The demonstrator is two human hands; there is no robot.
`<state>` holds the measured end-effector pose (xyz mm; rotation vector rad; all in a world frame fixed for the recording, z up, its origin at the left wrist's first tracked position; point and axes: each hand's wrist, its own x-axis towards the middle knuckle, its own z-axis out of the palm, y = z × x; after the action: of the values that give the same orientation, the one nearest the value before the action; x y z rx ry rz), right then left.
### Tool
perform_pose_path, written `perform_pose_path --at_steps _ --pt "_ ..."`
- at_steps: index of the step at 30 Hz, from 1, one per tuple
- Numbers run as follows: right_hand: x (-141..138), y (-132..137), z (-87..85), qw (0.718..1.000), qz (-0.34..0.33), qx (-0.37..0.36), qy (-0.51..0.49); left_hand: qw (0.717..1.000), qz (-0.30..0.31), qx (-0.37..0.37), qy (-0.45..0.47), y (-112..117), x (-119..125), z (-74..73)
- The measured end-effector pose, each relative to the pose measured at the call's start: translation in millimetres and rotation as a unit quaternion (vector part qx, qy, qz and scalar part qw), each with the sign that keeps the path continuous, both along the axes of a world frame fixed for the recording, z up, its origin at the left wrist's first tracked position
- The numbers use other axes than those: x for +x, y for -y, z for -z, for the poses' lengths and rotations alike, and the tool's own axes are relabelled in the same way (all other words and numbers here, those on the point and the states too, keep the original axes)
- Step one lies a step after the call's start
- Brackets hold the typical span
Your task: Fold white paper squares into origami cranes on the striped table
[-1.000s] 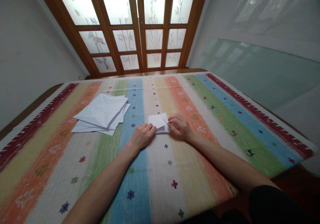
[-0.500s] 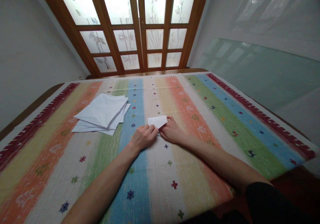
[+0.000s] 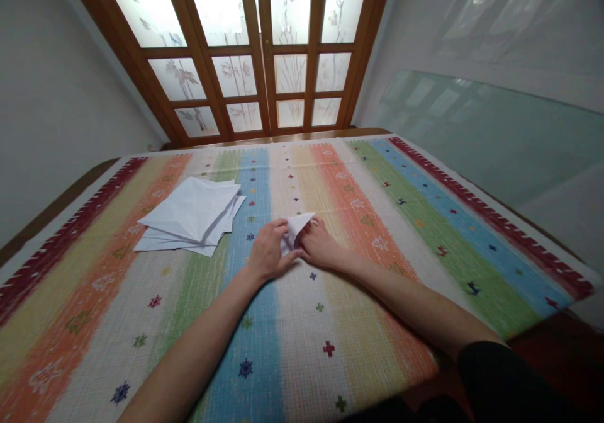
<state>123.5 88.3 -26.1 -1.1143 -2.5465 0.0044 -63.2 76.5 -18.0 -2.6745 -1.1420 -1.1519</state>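
Observation:
A small folded piece of white paper (image 3: 296,224) is between my two hands, near the middle of the table. One flap of it stands up to a point, and a shaded hollow shows below the flap. My left hand (image 3: 270,250) holds the paper's left side, with the thumb stretched toward the lower edge and the fingers behind. On the other side my right hand (image 3: 321,244) grips the right part, its fingers curled and partly hidden by the flap. Left of my hands lies a stack of white paper sheets (image 3: 193,209), the top one creased.
A striped, patterned tablecloth (image 3: 368,347) covers the table. Beyond the far edge stands a wooden door (image 3: 264,89) with frosted panes. A glass panel (image 3: 491,140) leans along the right wall.
My left hand has shifted from a closed pinch at the paper's lower edge to its left side, fingers more spread. The paper's flap has lifted and now opens to a point.

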Motion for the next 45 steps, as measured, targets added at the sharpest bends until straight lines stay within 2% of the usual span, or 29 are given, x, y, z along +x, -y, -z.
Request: perform_pose_path --at_steps 6,11,17,23,29,37,40,45 --pt "6 -2 1.5 0.999 -0.022 0.008 -0.034 0.986 0.021 -0.164 0.022 -13 -5 7.7" --pt "18 2 -5.4 0.996 -0.039 -0.038 -0.065 0.975 0.005 -0.221 0.004 -16 -2 5.4" --pt "36 11 -10.2 0.989 -0.055 -0.086 -0.109 0.974 -0.067 -0.216 -0.030 -20 7 -2.1" --pt "42 17 -10.1 0.986 -0.063 -0.077 -0.134 0.970 -0.125 -0.202 -0.056 -17 18 -6.5" --pt "38 23 -10.6 0.989 -0.114 -0.020 -0.097 0.968 -0.139 -0.194 -0.074 -15 19 -7.8" --pt "35 26 -8.7 0.991 -0.104 0.002 -0.089 0.953 -0.189 -0.236 -0.011 -26 25 -12.6" --pt "35 26 -8.0 0.990 -0.105 0.003 -0.092 0.957 -0.193 -0.218 0.009 -29 26 -8.0" --pt "34 27 -7.8 0.990 -0.104 -0.006 -0.090 0.974 -0.155 -0.161 0.048 -30 22 -3.7"
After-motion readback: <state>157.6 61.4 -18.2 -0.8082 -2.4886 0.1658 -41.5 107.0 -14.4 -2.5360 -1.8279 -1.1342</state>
